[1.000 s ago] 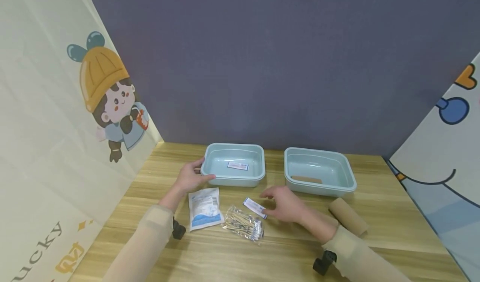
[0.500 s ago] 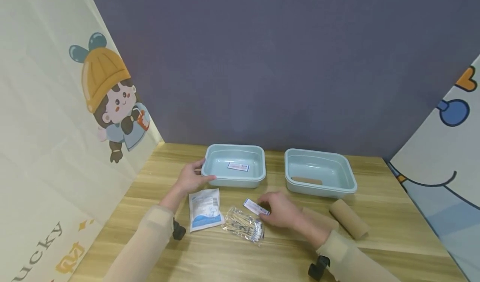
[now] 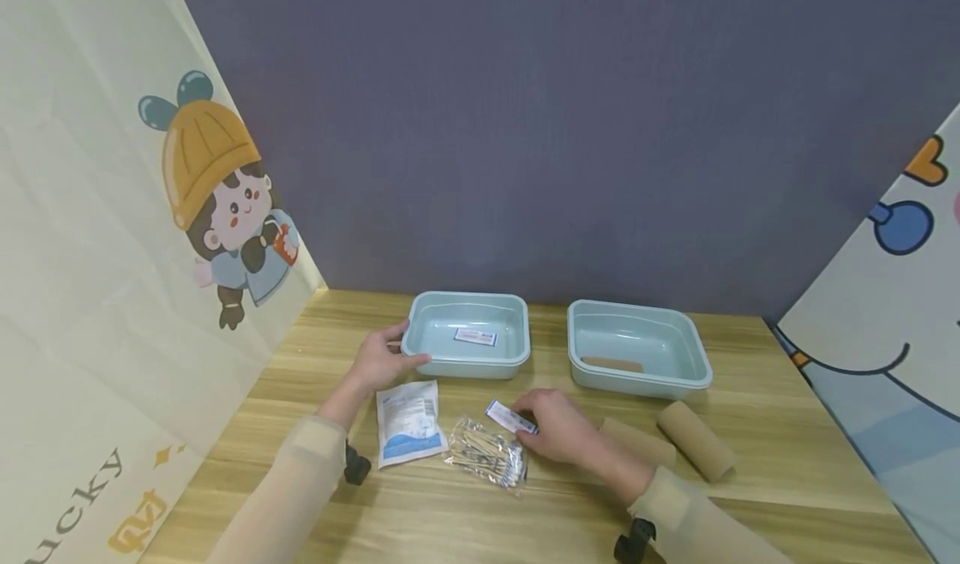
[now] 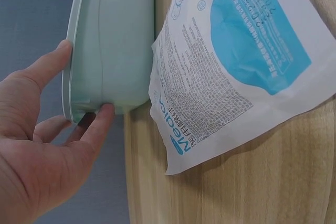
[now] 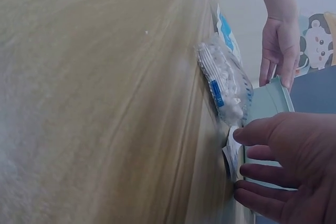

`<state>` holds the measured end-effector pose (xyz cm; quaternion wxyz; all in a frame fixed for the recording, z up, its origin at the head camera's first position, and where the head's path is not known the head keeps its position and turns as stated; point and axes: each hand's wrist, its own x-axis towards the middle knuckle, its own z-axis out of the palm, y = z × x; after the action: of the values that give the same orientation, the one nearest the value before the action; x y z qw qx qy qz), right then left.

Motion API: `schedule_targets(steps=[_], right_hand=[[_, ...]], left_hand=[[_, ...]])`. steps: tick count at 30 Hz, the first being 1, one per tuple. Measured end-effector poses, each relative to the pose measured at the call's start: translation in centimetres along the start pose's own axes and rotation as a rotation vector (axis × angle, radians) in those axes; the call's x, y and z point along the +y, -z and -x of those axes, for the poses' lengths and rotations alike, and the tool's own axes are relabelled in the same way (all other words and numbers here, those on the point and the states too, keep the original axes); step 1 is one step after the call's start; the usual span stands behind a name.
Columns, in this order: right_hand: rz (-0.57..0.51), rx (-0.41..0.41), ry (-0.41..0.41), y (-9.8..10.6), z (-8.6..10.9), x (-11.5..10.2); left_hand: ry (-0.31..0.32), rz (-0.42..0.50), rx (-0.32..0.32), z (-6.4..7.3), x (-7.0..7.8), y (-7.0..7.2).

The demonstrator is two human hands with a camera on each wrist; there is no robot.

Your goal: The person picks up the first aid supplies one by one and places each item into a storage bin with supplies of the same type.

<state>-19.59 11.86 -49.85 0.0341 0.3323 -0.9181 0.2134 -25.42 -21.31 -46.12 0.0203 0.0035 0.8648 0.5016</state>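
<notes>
My left hand (image 3: 381,361) holds the near-left corner of the left pale-blue plastic box (image 3: 467,367), digits on its rim and outer wall. Inside that box lies a small white packet with blue ends. My right hand (image 3: 558,427) pinches the right end of a similar small flat packet (image 3: 507,416) at the table; in the right wrist view this packet (image 5: 231,153) sits under the thumb and fingers. Beside it lies a clear bag of cotton swabs (image 3: 486,452). A white and blue sealed pouch (image 4: 210,61) lies just in front of the left box.
A second pale-blue box (image 3: 637,383), on the right, has a flat brown piece (image 3: 612,365) in it. Two brown cardboard tubes (image 3: 697,441) lie right of my right hand, one partly behind the forearm. A dark wall panel (image 3: 540,131) stands behind the boxes.
My right hand has moved slightly left and closed thumb and fingers onto the packet's right end. The left hand has stayed on the box.
</notes>
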Motion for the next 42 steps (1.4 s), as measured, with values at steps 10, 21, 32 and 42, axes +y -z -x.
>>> schedule_targets(steps=[10, 21, 32, 42], right_hand=[[0.024, -0.031, -0.046, -0.23, 0.10, -0.40], [0.018, -0.069, -0.081, -0.16, -0.05, -0.48], [0.071, -0.044, -0.037, -0.40, -0.25, 0.02], [0.047, 0.012, -0.037, -0.12, -0.24, 0.47]], left_hand=[[-0.001, -0.015, 0.006, -0.07, -0.17, -0.10], [-0.004, 0.002, -0.007, -0.18, -0.14, -0.12], [0.013, -0.013, -0.010, -0.21, 0.03, -0.07], [-0.004, -0.003, -0.013, -0.40, -0.23, 0.00]])
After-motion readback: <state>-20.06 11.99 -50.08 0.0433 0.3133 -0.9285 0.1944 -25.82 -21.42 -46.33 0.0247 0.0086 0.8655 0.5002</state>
